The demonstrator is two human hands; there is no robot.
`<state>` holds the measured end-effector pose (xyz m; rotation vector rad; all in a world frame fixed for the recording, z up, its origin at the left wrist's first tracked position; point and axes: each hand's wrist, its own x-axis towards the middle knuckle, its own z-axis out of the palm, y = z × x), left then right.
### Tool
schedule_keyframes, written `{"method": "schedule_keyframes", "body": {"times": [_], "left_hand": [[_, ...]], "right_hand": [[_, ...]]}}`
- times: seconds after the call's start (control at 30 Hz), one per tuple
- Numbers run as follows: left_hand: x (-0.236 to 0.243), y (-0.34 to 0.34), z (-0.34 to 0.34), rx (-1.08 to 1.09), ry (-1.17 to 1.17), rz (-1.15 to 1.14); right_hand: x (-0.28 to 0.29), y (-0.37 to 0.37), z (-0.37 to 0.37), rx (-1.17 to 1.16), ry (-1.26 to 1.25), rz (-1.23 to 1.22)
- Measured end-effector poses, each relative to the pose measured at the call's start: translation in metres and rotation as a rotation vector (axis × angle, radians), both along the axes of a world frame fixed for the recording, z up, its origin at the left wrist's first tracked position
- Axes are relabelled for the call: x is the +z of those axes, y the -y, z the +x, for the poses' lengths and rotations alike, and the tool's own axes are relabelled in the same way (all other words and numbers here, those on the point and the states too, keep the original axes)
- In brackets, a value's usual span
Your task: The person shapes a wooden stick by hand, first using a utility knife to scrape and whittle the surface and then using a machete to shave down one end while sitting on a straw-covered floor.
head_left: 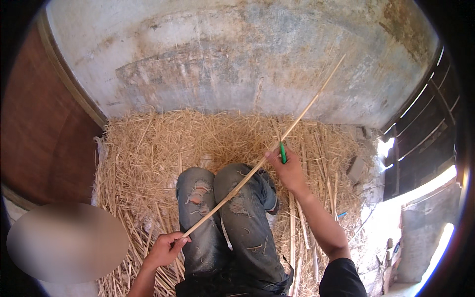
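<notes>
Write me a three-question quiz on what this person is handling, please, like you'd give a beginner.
1. Multiple choice: what colour is the slim tool in the right hand?
A) red
B) green
C) white

2. True or false: seen from the head camera, the long pale stick crosses both legs of the ripped jeans.

3. Fill the gap: the stick's lower end is held by the ____ hand.

Key:
1. B, green.
2. True; it slants across both legs.
3. Left; the left hand grips that end.

Left hand (pixel 166 249), right hand (pixel 289 172) holding slanted stick (pixel 232 194).
</notes>
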<state>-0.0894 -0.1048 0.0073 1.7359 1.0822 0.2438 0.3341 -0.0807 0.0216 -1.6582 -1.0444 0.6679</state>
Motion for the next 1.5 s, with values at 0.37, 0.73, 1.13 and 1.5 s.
{"method": "schedule_keyframes", "body": {"times": [0.37, 0.73, 1.13, 1.5], "left_hand": [[-0.001, 0.005, 0.003, 0.039, 0.029, 0.037], [0.003, 0.020, 0.008, 0.083, -0.002, 0.137], [0.012, 0.028, 0.011, 0.111, 0.001, 0.066], [0.001, 0.023, 0.004, 0.104, 0.052, 0.079]], "right_hand": [[0.008, 0.034, -0.056, 0.214, 0.351, 0.040], [0.010, 0.044, -0.062, 0.358, 0.738, -0.015], [-0.003, 0.033, -0.056, 0.272, 0.782, -0.043], [-0.001, -0.003, 0.102, -0.201, 0.484, -0.159]]}}
